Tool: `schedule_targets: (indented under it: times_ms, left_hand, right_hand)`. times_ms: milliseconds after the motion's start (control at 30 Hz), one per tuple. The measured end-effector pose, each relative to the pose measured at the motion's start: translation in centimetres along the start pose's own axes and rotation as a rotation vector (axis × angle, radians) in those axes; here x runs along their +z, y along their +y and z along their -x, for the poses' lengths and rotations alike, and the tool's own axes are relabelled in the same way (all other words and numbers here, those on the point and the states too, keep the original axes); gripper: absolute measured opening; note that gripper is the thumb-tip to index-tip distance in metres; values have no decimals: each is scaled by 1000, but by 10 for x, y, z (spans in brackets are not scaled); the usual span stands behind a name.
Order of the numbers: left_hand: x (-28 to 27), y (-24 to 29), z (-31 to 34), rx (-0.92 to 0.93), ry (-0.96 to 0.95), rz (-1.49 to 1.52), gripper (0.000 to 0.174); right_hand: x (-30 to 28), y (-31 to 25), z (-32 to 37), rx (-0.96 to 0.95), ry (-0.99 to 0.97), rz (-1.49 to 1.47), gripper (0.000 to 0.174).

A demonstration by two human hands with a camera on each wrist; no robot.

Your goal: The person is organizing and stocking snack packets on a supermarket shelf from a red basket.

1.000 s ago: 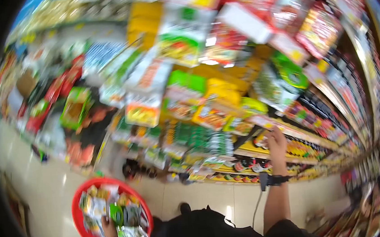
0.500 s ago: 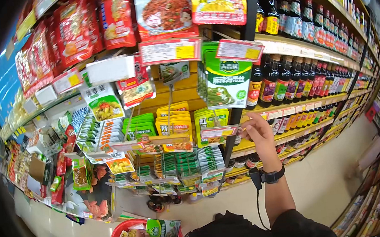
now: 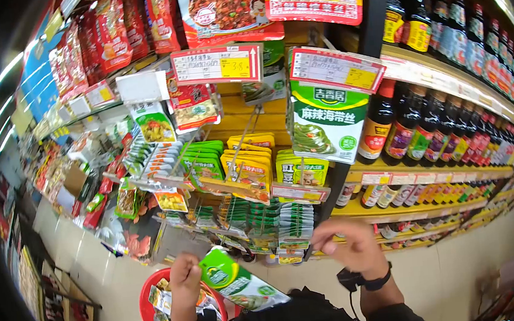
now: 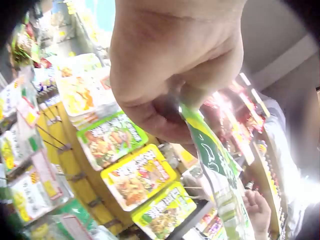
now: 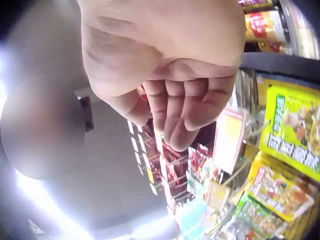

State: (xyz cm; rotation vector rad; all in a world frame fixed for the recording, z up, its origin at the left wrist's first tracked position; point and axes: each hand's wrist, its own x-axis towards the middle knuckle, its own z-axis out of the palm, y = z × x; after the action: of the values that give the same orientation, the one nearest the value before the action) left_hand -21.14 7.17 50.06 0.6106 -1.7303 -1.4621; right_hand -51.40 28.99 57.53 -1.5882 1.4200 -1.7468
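Note:
My left hand (image 3: pixel 186 281) pinches a green and white packet (image 3: pixel 238 279) by its top corner, above the red basket's left part. In the left wrist view the same packet (image 4: pixel 215 165) hangs from the curled fingers of the left hand (image 4: pixel 175 70). My right hand (image 3: pixel 353 245) is raised to the right of the packet, fingers loosely bent, holding nothing. The right wrist view shows the right hand (image 5: pixel 170 65) with its palm bare. A matching green and white packet (image 3: pixel 327 124) hangs on the rack above the right hand.
The red basket (image 3: pixel 145 311) with several packets stands on the floor at lower left. Yellow packets (image 3: pixel 248 167) and other bags hang on hooks ahead. Shelves of dark bottles (image 3: pixel 416 125) run along the right. A metal rack edge and price tags (image 3: pixel 299 191) jut out before the hands.
My left hand has lifted the green and white packet up out of the basket area. My right hand has drawn down and back from the shelf's price tag. The view has come closer to the rack.

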Motion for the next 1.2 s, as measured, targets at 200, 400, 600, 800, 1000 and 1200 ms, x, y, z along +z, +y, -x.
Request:
schedule_targets:
  times_ms: [200,400,600,800,1000,1200]
  left_hand:
    - [79,54,-29,26,-222,57,6]
    - [105,71,-37,59,-276,-47,6]
    - [130,86,-35,77,-288,193,33]
    - [146,92,-40,-13,-505,207,50]
    - [128,113,-71,222,-341,182,48]
    - [104,132,-121,300,-185,138,41]
  right_hand:
    - [20,9,-3,90,-465,-95,37]
    - [6,23,11,32,-340,74,16]
    - [1,7,15,-2,-32,98,10]
    - [-10,14,1,-17,133,40,9]
    - [-27,1,-28,-215,235,-34,33]
    - [-51,9,-46,-203,398,-28,27]
